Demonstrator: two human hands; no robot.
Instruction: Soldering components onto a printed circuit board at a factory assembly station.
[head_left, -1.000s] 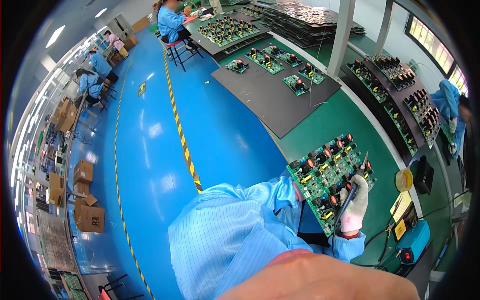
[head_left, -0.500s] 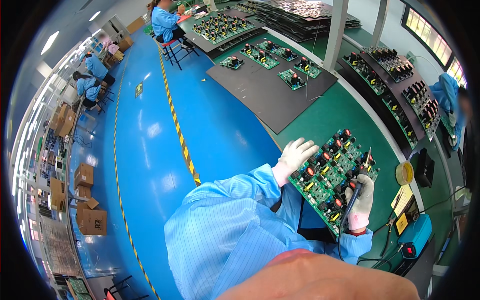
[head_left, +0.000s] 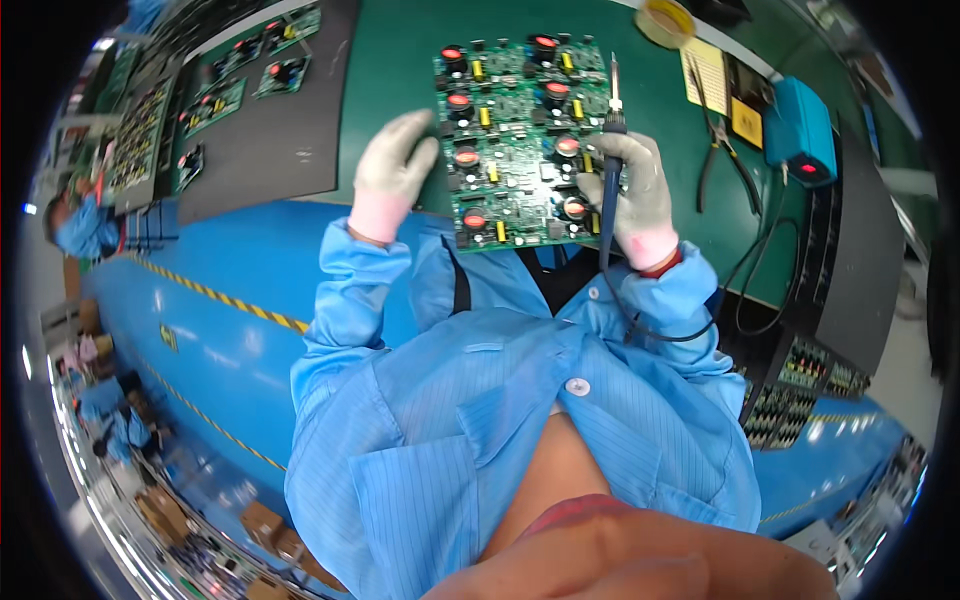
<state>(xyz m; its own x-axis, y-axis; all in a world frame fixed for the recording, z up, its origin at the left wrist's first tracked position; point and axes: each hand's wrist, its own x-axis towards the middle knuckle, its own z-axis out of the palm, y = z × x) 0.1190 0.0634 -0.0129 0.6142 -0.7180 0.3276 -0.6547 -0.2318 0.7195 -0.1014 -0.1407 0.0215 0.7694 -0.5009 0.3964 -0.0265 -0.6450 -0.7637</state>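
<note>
Left hand now flat, open at circuit board edge; right hand still grips soldering iron.

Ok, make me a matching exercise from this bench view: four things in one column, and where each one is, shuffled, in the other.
Things:
1. soldering iron
2. circuit board
3. pliers
4. tape roll

Places:
A. on the green mat, right of the board
B. at the top edge of the picture, above the yellow card
C. gripped in the right hand, tip pointing up
D. between both hands, the left hand at its left edge

Pairs: 1-C, 2-D, 3-A, 4-B
</note>
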